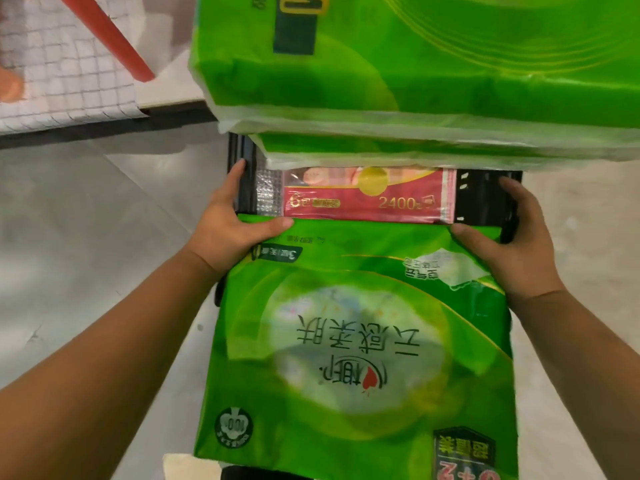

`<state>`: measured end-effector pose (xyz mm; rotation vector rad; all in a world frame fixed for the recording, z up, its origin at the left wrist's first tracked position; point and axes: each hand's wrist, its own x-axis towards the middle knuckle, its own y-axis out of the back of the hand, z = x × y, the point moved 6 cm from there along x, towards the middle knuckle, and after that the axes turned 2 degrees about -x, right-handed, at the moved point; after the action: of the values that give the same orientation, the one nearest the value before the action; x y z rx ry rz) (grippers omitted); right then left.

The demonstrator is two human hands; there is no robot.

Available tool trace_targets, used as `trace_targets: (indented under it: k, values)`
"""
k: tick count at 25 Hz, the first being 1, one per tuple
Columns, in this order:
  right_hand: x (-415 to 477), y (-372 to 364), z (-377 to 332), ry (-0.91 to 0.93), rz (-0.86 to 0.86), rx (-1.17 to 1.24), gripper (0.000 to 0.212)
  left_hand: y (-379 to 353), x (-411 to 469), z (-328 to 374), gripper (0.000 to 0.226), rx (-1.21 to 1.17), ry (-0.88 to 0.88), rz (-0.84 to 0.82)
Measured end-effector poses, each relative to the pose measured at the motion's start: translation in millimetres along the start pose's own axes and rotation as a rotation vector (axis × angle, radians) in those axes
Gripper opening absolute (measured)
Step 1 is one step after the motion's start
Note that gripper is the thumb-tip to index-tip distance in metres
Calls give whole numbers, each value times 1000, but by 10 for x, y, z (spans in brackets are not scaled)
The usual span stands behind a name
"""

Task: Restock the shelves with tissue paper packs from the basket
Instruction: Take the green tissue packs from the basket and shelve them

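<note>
a person's left hand [232,233] and right hand [512,247] grip a green tissue pack [353,341], fingers [229,190] curled round its far corners, over a black basket [485,199] holding a red pack [367,202]

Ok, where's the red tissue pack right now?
Head view, centre: the red pack lies in the black basket, beyond the large green pack held by the left hand and right hand, partly hidden by the stacked green packs.

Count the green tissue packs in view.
3: near pack, held by left hand and right hand; upper pack and lower pack stacked at top, the lower mostly covered. Others may be hidden beneath.
</note>
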<state>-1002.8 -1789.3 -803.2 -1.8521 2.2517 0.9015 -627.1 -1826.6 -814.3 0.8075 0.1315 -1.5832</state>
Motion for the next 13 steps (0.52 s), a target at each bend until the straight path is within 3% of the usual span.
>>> trace_targets:
  k: [13]
  values:
    - [-397, 34, -195, 33, 2, -12, 94, 187, -455, -165, 113, -132, -31, -39]
